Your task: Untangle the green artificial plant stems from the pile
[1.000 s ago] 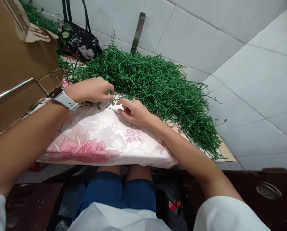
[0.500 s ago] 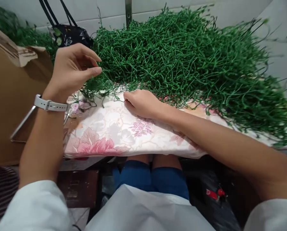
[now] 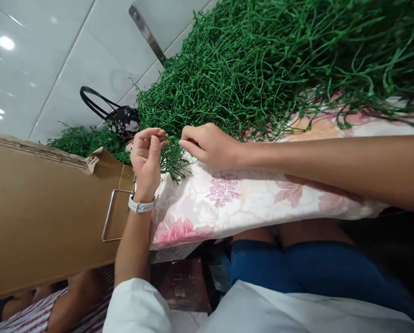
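A large heap of thin green plastic-looking stems (image 3: 244, 78) covers the back of a table with a white floral cloth (image 3: 193, 208). My left hand (image 3: 147, 152), with a pale watch band on its wrist, is raised at the heap's left end, thumb and fingertips closed on a green stem. Just to its right, my right hand (image 3: 212, 145) is closed in a pinch above the cloth; what its fingertips hold, if anything, is too small to make out. Between and below the two hands lies a small loose bunch of stems (image 3: 175, 162).
A big cardboard box (image 3: 50, 217) stands on the left, with a metal wire frame (image 3: 107, 216) at its side. Behind it are a black floral bag (image 3: 123, 120) and more green stems (image 3: 85, 141). Another person's arm (image 3: 77, 296) shows at the lower left.
The view has turned and tilted left. My two hands have come closer together, and my left fingers, apart before, are now closed on a stem.
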The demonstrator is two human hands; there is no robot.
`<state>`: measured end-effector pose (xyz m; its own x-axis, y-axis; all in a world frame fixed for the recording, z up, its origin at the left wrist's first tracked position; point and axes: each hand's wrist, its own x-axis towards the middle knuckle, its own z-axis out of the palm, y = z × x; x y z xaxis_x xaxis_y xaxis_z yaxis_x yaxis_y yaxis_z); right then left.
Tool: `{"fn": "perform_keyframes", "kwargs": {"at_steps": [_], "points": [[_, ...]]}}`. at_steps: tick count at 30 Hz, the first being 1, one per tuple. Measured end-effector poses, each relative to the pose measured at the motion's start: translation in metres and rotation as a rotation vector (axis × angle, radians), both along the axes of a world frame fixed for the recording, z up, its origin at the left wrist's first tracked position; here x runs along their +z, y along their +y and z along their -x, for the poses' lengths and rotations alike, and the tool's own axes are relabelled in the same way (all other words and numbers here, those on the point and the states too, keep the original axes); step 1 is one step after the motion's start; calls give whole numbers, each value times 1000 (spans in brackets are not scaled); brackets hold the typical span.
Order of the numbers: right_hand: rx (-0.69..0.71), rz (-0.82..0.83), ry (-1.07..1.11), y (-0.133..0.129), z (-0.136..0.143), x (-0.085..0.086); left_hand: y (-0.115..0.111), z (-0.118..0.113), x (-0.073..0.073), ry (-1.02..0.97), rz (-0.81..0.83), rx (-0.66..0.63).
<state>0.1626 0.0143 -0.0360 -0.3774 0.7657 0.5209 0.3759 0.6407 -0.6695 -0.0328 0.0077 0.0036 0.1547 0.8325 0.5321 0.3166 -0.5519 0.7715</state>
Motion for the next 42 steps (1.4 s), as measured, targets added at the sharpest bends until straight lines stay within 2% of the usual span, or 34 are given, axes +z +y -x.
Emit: {"fn": "perform_keyframes", "kwargs": {"at_steps": [3,6,8,12,15,17,19,22,27,30,36,39,42], "points": [[41,38,-29,0,-4,-2,4,3,5,-89,83,-9],[180,14,-213,-3,-3,-5,3,4,11,-164,250,-86],[205,-23,-338,-5,-1,-6,-1,3,11,-139,300,-123],[193,-43,-399,-6,2,-4,-8,-1,9,-96,312,-160],[164,-5,-382,-4,-1,-1,-9,2,12,-144,230,-150],[93,15,-316,0,-4,1,-7,7,15,-39,113,-81],[-11,22,-209,7,-9,3,-4,11,16,197,45,-19],[-160,29,-8,18,-15,8,-1,14,14,475,79,33],[-275,125,293,24,-20,18,3,16,9,685,-7,161],[-263,229,424,24,-19,23,9,22,9,600,-55,200],[-160,375,666,26,-17,25,17,28,20,170,-168,246],[-138,337,692,25,-20,28,20,34,29,35,-251,327],[-150,242,729,32,-23,28,29,50,37,-70,-360,462]]}}
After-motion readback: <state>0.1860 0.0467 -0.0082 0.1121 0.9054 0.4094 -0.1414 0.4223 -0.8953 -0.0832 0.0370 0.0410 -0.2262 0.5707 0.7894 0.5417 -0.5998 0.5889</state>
